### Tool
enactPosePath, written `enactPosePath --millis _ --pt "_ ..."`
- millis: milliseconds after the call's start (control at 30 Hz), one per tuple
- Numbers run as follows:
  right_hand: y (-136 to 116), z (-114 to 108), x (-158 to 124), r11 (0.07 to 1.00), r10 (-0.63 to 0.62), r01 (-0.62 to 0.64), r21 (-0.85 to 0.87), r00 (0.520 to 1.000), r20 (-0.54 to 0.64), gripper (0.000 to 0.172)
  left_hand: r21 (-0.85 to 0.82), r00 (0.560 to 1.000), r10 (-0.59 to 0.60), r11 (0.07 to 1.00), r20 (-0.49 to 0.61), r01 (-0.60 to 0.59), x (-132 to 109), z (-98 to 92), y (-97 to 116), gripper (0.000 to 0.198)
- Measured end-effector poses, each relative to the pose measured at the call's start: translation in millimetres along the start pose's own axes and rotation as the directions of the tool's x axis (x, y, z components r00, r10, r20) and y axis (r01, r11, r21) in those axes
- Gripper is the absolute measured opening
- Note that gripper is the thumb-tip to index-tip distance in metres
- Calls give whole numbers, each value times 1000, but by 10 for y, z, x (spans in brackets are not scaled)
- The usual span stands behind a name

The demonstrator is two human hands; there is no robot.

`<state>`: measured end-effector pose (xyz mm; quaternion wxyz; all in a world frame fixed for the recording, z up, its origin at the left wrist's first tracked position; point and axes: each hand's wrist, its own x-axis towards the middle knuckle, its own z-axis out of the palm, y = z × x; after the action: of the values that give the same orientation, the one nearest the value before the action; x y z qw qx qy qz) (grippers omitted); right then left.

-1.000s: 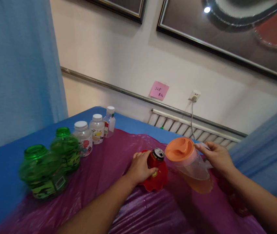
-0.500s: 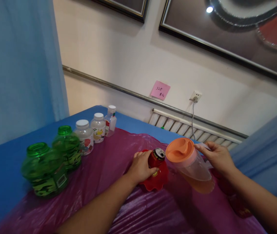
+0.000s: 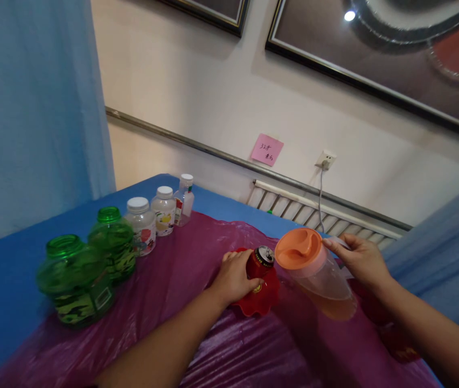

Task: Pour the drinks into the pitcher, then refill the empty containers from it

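My left hand (image 3: 235, 277) is closed around a red drink can (image 3: 257, 265) with an opened silver top. The can stands on a red wavy-edged dish (image 3: 268, 296) in the middle of the purple plastic sheet (image 3: 197, 258). To its right, my right hand (image 3: 361, 261) grips the handle of a clear plastic pitcher (image 3: 326, 285). An orange lid (image 3: 299, 248) tops the pitcher, which tilts toward the can with brownish liquid low inside. The lid's edge is close to the can's top; I see no stream between them.
Two green jars (image 3: 75, 285), two white-capped clear jars (image 3: 141, 229) and a clear bottle (image 3: 185, 202) line the left side of the blue table (image 3: 7, 269). A dark red object (image 3: 401, 345) lies partly behind my right forearm. Behind are a radiator (image 3: 286, 207) and a plugged-in socket (image 3: 326, 160).
Hardly anything differs. The whole view has shifted very slightly, while both hands, the can and the tilted pitcher keep their places.
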<state>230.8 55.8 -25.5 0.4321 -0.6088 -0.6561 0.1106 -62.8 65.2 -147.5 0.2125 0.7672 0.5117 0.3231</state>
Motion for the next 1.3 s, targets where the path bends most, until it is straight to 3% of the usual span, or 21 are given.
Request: enactPosePath --millis 133,1300 --pt "-11 -6 0 998 52 -53 18 998 19 60 3 1000 -6 1000 6 6 1 9 3 60" --pt "-148 -28 -26 996 69 -69 48 998 7 58 -9 999 -4 1000 36 4 -7 -11 14 59"
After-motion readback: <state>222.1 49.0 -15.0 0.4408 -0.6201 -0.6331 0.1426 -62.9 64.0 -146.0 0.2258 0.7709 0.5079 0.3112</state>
